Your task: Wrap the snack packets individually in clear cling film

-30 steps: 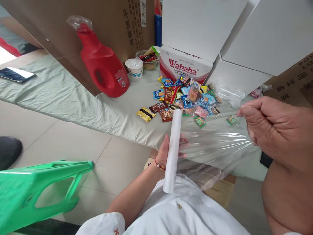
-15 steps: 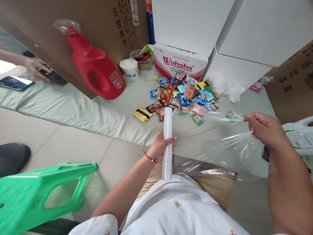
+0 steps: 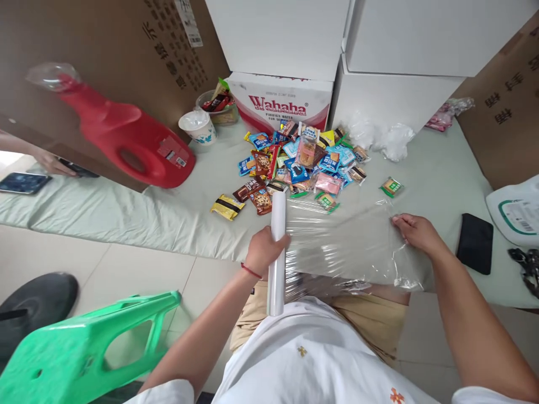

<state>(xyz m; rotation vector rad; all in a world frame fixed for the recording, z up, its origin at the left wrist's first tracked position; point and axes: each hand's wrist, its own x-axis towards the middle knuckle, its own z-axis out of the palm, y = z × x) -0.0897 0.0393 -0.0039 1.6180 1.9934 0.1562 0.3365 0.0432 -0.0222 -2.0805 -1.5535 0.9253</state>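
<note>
My left hand (image 3: pixel 264 249) is wrapped round a white roll of plastic wrap (image 3: pixel 278 224), which stands nearly upright in front of my lap. From the roll a clear sheet of plastic wrap (image 3: pixel 337 247) stretches to the right. My right hand (image 3: pixel 415 229) pinches the sheet's far edge between thumb and fingers. Loose folds gather along the lower edge. Just beyond the sheet lies a heap of small wrapped snacks (image 3: pixel 298 168), with a yellow packet (image 3: pixel 227 207) at its left and a green-edged packet (image 3: pixel 391 187) apart at its right.
A red jug (image 3: pixel 130 140) and paper cup (image 3: pixel 197 129) stand back left; a Wahaha carton (image 3: pixel 282 104) is behind the snacks. Crumpled clear plastic (image 3: pixel 393 140) lies behind right. A black phone (image 3: pixel 475 242) and white jug (image 3: pixel 520 210) are right. A green stool (image 3: pixel 84 348) stands on the floor, left.
My right hand has moved left and slightly down, closer to the roll, and the sheet now hangs wider and flatter. The left hand keeps its grip. The view has shifted.
</note>
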